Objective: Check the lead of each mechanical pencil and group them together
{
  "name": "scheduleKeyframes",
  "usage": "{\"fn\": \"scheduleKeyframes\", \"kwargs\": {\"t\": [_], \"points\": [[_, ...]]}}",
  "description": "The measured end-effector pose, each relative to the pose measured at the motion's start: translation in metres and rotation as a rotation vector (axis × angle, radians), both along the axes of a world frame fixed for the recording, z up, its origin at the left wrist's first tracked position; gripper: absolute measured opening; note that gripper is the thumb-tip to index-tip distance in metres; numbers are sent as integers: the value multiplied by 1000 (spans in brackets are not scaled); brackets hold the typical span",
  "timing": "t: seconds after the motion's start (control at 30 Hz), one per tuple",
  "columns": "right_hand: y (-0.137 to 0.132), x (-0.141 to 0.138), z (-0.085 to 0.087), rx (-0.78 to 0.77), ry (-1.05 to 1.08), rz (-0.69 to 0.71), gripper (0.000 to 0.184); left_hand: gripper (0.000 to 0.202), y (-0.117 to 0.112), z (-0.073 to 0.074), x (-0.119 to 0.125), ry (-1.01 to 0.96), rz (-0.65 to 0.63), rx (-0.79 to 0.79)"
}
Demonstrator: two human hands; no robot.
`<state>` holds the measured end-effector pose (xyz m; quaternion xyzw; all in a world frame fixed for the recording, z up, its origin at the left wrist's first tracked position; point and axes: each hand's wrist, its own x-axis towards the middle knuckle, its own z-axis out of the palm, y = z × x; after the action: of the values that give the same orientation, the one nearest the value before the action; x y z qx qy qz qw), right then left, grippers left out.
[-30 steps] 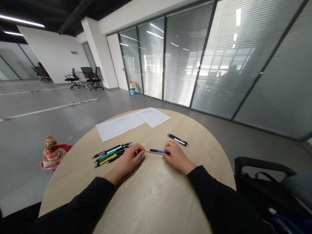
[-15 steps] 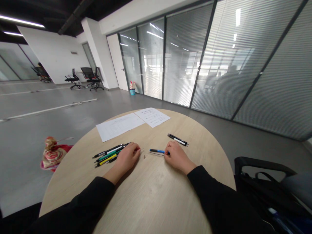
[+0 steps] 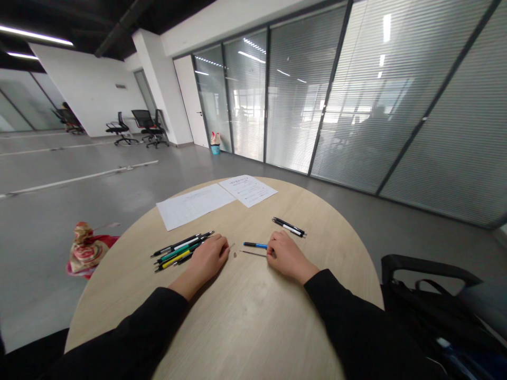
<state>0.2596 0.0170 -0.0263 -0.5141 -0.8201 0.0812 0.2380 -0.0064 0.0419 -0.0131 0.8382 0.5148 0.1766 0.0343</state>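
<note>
As I look down from my head camera, the blue pen (image 3: 250, 245) lies almost level, its long axis running into my right hand (image 3: 288, 256), far nearer that than my left hand (image 3: 209, 258); both hands curl narrow, gripping I cannot tell what.

Office: glass partition walls (image 3: 293, 89), blinds (image 3: 435, 116), black swivel chairs (image 3: 119, 129).

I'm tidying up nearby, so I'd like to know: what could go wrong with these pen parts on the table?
The tiny loose piece between the left hand and right hand could easily be brushed aside and lost. The thin refill and blue pen lie loose on the round tabletop, so they might roll. The left hand could also nudge the bunched pens beside it.
</note>
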Motion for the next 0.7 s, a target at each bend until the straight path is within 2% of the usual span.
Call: {"fn": "scheduleKeyframes", "kwargs": {"t": [0.47,0.7], "points": [[-2,0,4,-34,17,11,13,12,0,-1,0,14,-11,13],[1,1,2,13,30,-33,13,12,0,0,0,49,2,-1]]}}
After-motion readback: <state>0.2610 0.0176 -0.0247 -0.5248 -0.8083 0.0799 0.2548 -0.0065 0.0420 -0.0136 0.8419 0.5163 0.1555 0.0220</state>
